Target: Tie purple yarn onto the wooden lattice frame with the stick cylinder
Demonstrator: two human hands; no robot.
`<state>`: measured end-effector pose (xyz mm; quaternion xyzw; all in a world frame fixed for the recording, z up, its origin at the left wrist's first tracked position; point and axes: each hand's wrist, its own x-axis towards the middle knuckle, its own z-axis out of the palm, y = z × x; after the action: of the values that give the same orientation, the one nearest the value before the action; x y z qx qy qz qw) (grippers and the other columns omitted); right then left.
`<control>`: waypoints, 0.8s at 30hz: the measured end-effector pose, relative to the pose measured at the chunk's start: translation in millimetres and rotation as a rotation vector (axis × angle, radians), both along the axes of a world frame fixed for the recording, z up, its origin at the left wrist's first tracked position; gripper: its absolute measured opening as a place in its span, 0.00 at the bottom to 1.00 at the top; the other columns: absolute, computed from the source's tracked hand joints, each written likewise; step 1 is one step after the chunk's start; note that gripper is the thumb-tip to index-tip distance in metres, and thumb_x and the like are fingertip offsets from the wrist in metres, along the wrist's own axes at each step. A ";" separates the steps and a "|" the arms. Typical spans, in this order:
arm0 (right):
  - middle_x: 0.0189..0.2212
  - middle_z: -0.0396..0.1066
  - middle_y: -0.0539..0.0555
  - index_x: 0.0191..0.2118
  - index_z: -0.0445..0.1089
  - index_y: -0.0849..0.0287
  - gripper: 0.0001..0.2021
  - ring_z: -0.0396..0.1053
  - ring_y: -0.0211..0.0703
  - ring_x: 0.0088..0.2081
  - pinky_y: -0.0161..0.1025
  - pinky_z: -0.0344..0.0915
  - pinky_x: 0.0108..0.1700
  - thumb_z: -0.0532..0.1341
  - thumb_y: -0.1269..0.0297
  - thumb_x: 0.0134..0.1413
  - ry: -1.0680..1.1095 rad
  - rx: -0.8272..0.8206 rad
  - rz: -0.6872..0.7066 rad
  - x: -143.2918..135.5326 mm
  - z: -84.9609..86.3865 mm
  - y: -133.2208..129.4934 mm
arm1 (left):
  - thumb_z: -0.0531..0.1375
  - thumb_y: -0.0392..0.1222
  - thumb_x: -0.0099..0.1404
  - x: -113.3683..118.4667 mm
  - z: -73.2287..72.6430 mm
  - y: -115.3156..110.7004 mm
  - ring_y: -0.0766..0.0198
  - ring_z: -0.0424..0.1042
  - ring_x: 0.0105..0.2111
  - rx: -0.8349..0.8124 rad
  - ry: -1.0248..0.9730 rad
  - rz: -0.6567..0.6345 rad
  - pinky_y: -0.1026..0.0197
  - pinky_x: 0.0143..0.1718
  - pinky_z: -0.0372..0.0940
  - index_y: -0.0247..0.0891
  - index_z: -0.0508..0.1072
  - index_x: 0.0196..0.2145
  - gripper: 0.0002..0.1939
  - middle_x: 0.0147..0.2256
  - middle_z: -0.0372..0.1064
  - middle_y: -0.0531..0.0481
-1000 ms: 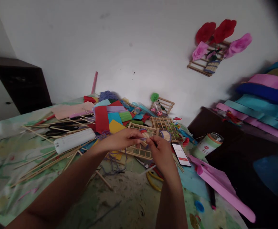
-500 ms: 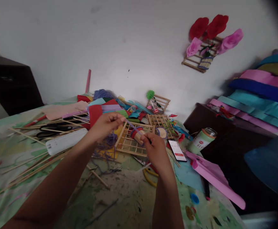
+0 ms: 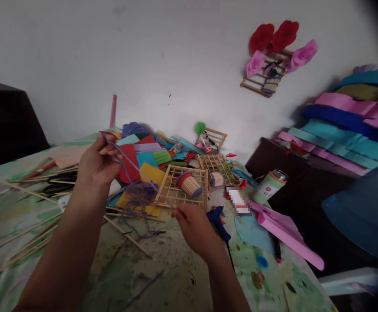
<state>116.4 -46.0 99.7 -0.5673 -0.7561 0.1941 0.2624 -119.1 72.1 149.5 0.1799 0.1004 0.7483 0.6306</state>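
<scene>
Purple yarn (image 3: 137,167) stretches between my two hands. My left hand (image 3: 99,162), raised at the left over the coloured papers, pinches one stretch of it. My right hand (image 3: 195,229) is closed on the yarn in front of the stick lattice (image 3: 169,190). A small basket of sticks (image 3: 189,184) with red and purple bands lies tilted on the lattice, touched by neither hand. The loose yarn tangle (image 3: 141,195) rests left of the lattice, on yellow paper (image 3: 153,174).
Thin sticks (image 3: 29,247) and black scissors (image 3: 57,184) lie at the left. Right of my right hand are a blue glue gun (image 3: 219,223), a phone (image 3: 239,201), a jar (image 3: 269,186) and a pink paper roll (image 3: 292,240). Paper flowers (image 3: 284,37) hang on the wall.
My left hand has moved left and up, drawing out the yarn. My right hand has let go of the small basket, which now lies on the lattice, and has moved down onto the yarn.
</scene>
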 end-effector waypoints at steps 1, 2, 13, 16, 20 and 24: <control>0.25 0.69 0.50 0.26 0.67 0.59 0.11 0.63 0.38 0.29 0.33 0.49 0.30 0.54 0.66 0.57 -0.015 -0.042 0.005 -2.0 -8.1 -8.8 | 0.41 0.37 0.73 -3.6 -0.7 1.9 0.80 0.51 0.11 0.005 -0.030 -0.007 0.76 0.15 0.54 0.33 0.63 0.26 0.20 0.17 0.64 0.57; 0.25 0.69 0.50 0.26 0.68 0.59 0.11 0.64 0.38 0.30 0.34 0.49 0.30 0.54 0.66 0.57 -0.025 -0.092 0.010 -3.6 -16.7 -18.3 | 0.41 0.36 0.73 -6.4 -1.6 3.8 0.80 0.51 0.11 0.006 -0.050 -0.013 0.76 0.15 0.54 0.33 0.63 0.25 0.20 0.16 0.63 0.57; 0.31 0.72 0.56 0.33 0.71 0.59 0.10 0.67 0.45 0.35 0.38 0.59 0.38 0.52 0.67 0.55 -0.011 -0.050 -0.296 39.9 -65.5 -49.6 | 0.46 0.31 0.70 11.7 3.3 -11.6 0.79 0.48 0.13 0.115 0.351 0.008 0.73 0.16 0.55 0.33 0.65 0.24 0.16 0.17 0.59 0.57; 0.41 0.71 0.62 0.43 0.70 0.62 0.12 0.65 0.52 0.45 0.43 0.58 0.47 0.55 0.66 0.54 -0.207 0.087 -0.499 65.7 -68.9 -28.7 | 0.52 0.31 0.66 25.2 3.3 -20.9 0.78 0.46 0.14 0.213 0.556 -0.047 0.74 0.16 0.52 0.32 0.66 0.25 0.12 0.19 0.61 0.55; 0.50 0.66 0.66 0.51 0.67 0.65 0.20 0.61 0.57 0.52 0.47 0.55 0.52 0.58 0.64 0.52 -0.465 -0.002 -0.643 89.5 -77.7 -6.9 | 0.57 0.32 0.62 39.3 2.8 -29.7 0.77 0.48 0.14 0.260 0.647 -0.065 0.73 0.15 0.51 0.32 0.67 0.25 0.08 0.19 0.60 0.54; 0.45 0.69 0.65 0.51 0.67 0.66 0.19 0.65 0.56 0.49 0.45 0.57 0.47 0.57 0.62 0.55 -0.527 -0.104 -0.647 99.5 -87.2 0.4 | 0.60 0.36 0.61 41.3 3.0 -31.4 0.78 0.48 0.15 0.284 0.704 -0.079 0.74 0.15 0.50 0.32 0.67 0.24 0.10 0.19 0.60 0.54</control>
<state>215.9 -45.6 12.5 -0.8181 -0.5695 -0.0122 0.0782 -77.8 40.7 152.4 0.5150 0.1993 0.6224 0.5547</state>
